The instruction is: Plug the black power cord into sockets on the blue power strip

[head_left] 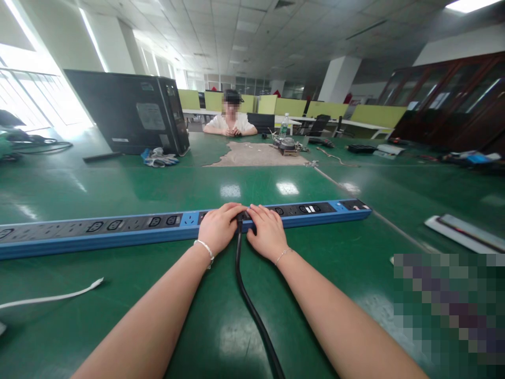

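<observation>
A long blue power strip [189, 219] with black socket panels lies across the table in front of me. My left hand [219, 226] is closed at its middle, with fingers and thumb at the black plug [240, 217] of a thick cable. That plug sits on the strip's top, partly covered by my fingers, so how deep it is in a socket cannot be seen. My right hand [268, 231] grips the strip just to the right, fingers over the top and thumb at the front side. From the plug the black power cable [252, 308] runs down between my forearms.
A white cable [59, 300] lies at the left. Behind the strip stand a black computer case [126, 110] and gloves [160, 157]. Across the table sits a person [230, 123], near a bottle [284, 126]. A white, flat object [465, 234] lies at right.
</observation>
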Demonstrator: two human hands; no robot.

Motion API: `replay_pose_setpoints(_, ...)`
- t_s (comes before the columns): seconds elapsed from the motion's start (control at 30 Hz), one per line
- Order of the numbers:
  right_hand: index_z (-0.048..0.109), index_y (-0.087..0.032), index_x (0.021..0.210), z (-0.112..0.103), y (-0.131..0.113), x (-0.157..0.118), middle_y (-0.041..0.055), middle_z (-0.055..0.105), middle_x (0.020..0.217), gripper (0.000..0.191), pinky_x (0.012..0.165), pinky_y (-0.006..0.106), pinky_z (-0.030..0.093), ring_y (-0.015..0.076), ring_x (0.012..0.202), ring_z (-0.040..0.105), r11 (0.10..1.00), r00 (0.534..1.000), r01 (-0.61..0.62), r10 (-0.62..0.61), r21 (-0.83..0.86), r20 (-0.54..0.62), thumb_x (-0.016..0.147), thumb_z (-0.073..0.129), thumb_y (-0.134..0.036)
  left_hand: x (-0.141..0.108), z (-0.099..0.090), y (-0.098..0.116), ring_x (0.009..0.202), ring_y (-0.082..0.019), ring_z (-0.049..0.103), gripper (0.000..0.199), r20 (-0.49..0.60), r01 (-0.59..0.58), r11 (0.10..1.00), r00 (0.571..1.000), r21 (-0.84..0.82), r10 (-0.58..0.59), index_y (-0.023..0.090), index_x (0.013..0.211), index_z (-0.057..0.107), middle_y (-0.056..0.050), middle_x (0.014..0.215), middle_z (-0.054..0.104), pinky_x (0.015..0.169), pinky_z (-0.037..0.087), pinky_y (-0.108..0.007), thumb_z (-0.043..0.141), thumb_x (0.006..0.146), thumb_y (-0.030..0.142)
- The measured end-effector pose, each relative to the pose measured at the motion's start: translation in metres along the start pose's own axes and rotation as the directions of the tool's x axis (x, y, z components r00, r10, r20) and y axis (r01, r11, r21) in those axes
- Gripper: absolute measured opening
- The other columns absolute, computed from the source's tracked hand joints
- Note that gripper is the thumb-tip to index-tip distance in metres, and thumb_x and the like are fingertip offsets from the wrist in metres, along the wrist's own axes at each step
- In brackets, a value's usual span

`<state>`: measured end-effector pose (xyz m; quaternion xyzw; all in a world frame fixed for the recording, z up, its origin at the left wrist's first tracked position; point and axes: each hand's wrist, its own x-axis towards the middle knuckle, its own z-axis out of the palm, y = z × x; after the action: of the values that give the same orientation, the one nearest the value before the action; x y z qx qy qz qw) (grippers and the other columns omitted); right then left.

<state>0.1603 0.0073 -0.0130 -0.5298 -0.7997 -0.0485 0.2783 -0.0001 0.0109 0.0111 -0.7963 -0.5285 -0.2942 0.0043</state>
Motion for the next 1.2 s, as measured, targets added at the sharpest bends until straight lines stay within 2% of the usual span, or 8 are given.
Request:
replay_pose_setpoints(0.33, 0.051, -0.02, 0.127, 0.001, -0.001, 0.0, 0.0026, 0.049, 0.136, 0.051, 0.107, 0.039, 0.02, 0.0203, 0.127, 0.037, 1.0, 1.0, -0.004, 0.004, 0.009, -0.002, 0.076, 0.05, -0.023, -0.002, 0.001, 0.003, 0.101, -0.018, 0.058, 0.032, -0.012, -0.002, 0.996, 1.0, 0.091, 0.003, 0.033, 0.116, 0.055, 0.002, 0.109, 0.066, 0.088, 0.042, -0.034, 0.043, 0.086, 0.029)
replay_pose_setpoints(0.7, 0.051, -0.022, 0.127, 0.0, -0.001, 0.0, 0.0037, 0.048, 0.136, 0.051, 0.107, 0.04, 0.02, 0.0206, 0.127, 0.036, 1.0, 1.0, -0.005, 0.005, 0.017, 0.005, 0.076, 0.05, -0.022, 0.0, 0.001, 0.002, 0.097, -0.018, 0.062, 0.031, -0.013, 0.119, 0.993, 0.993, -0.012, -0.119, 0.033, 0.113, 0.058, 0.001, 0.105, 0.068, 0.088, 0.045, -0.031, 0.047, 0.084, 0.033)
replay_pose_setpoints(0.93, 0.051, -0.021, 0.127, 0.0, -0.001, 0.0, 0.0034, 0.049, 0.135, 0.051, 0.107, 0.039, 0.021, 0.0205, 0.126, 0.037, 1.0, 1.0, 0.001, -0.001, 0.018, -0.003, 0.076, 0.051, -0.022, 0.0, 0.002, 0.003, 0.099, -0.018, 0.062, 0.034, -0.014, 0.132, 0.99, 0.991, -0.042, -0.133, 0.034, 0.112, 0.059, 0.003, 0.108, 0.068, 0.09, 0.045, -0.031, 0.044, 0.083, 0.023)
replay_pose_setpoints(1.0, 0.051, -0.021, 0.127, 0.0, -0.001, 0.0, 0.0034, 0.049, 0.135, 0.051, 0.107, 0.039, 0.021, 0.0204, 0.126, 0.037, 1.0, 1.0, 0.002, -0.002, 0.018, -0.008, 0.076, 0.051, -0.023, 0.001, 0.002, 0.002, 0.096, -0.018, 0.062, 0.033, -0.027, 0.161, 0.983, 0.986, -0.091, -0.164, 0.033, 0.112, 0.059, 0.002, 0.105, 0.069, 0.087, 0.046, -0.032, 0.043, 0.084, 0.025)
replay_pose_setpoints(1.1, 0.051, -0.021, 0.127, 0.0, -0.001, 0.0, 0.0031, 0.049, 0.136, 0.051, 0.107, 0.039, 0.02, 0.0205, 0.126, 0.037, 1.0, 1.0, 0.004, -0.004, 0.017, -0.011, 0.076, 0.05, -0.023, 0.004, 0.0, -0.003, 0.085, -0.017, 0.064, 0.034, -0.095, 0.261, 0.925, 0.95, -0.275, -0.297, 0.029, 0.118, 0.054, -0.001, 0.101, 0.068, 0.079, 0.049, -0.03, 0.043, 0.085, 0.031)
replay_pose_setpoints(1.2, 0.05, -0.021, 0.128, 0.0, -0.001, 0.0, 0.0029, 0.048, 0.136, 0.052, 0.107, 0.039, 0.021, 0.0205, 0.127, 0.037, 1.0, 1.0, 0.004, -0.004, 0.013, -0.004, 0.076, 0.05, -0.023, 0.006, -0.002, -0.009, 0.087, -0.015, 0.062, 0.037, -0.184, 0.217, 0.871, 0.928, -0.442, -0.324, 0.024, 0.119, 0.051, -0.002, 0.106, 0.066, 0.081, 0.048, -0.028, 0.047, 0.084, 0.035)
